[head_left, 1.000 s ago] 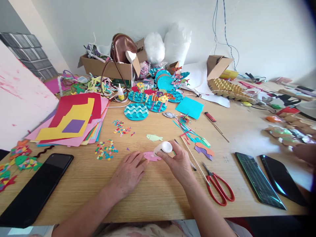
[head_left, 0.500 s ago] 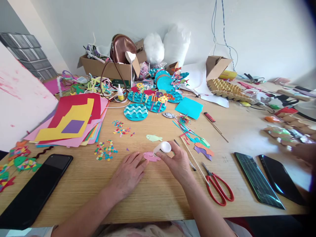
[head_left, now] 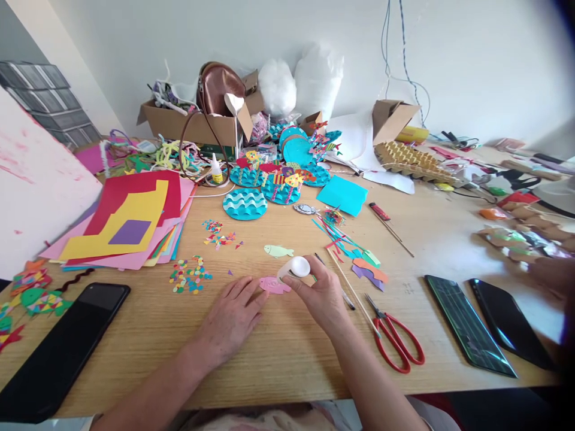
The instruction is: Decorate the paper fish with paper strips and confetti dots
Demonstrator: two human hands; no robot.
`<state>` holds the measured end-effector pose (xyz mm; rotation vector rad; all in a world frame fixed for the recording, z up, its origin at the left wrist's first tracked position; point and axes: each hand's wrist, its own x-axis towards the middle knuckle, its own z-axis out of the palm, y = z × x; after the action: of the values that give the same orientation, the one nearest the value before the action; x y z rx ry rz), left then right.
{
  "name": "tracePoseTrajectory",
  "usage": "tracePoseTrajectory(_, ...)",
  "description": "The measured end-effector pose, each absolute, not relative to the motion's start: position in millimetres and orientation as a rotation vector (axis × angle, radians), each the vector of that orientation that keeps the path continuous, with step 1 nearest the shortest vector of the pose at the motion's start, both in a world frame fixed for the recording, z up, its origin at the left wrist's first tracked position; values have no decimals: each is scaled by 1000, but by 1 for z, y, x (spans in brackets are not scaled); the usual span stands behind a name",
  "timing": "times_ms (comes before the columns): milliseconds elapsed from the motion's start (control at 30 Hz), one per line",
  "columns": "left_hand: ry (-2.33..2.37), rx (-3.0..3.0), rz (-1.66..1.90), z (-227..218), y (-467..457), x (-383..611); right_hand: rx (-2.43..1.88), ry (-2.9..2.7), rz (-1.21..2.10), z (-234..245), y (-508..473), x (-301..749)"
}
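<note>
In front of me a pink paper fish [head_left: 271, 284] lies flat on the wooden table. My left hand [head_left: 234, 311] rests palm down with fingers stretched out, its fingertips at the fish's left edge. Tilted over the fish is a white glue bottle [head_left: 294, 269], gripped by my right hand [head_left: 320, 293]; its tip is hidden behind the bottle's body and my fingers. Glossy marks show on the fish. A pale green paper fish [head_left: 278, 251] lies just beyond. Round paper dots [head_left: 190, 274] and small paper triangles [head_left: 223, 240] are scattered to the left.
Red-handled scissors [head_left: 395, 341], a pen [head_left: 345, 293] and a thin stick [head_left: 353, 290] lie right of my right hand. Coloured paper sheets [head_left: 96, 239] and a black phone [head_left: 67, 347] are at left. Two dark phones [head_left: 469, 323] lie at right, near another person's hand [head_left: 550, 275].
The view has shifted slightly, so everything sits a little further left. The glue bottle has barely moved over the pink fish, and more glossy marks show on it.
</note>
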<state>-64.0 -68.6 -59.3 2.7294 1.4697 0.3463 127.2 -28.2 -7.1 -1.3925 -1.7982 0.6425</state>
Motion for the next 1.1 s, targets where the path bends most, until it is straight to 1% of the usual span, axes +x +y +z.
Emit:
tracePoseTrajectory(133,1458,2743,365,-59,-68,-64,-1378,-1816,687,-6,-31,126)
tracePoseTrajectory(333,1459,2750,373,-59,-69,-63,-1423,-1802,642,-5,-34,132)
tracePoseTrajectory(767,1455,2744,393,-58,-69,-63,-1354,-1803,744,-3,-30,117)
tracePoseTrajectory(1100,1455,2739,392,-57,-69,-63,-1336,-1851,734,-4,-35,116)
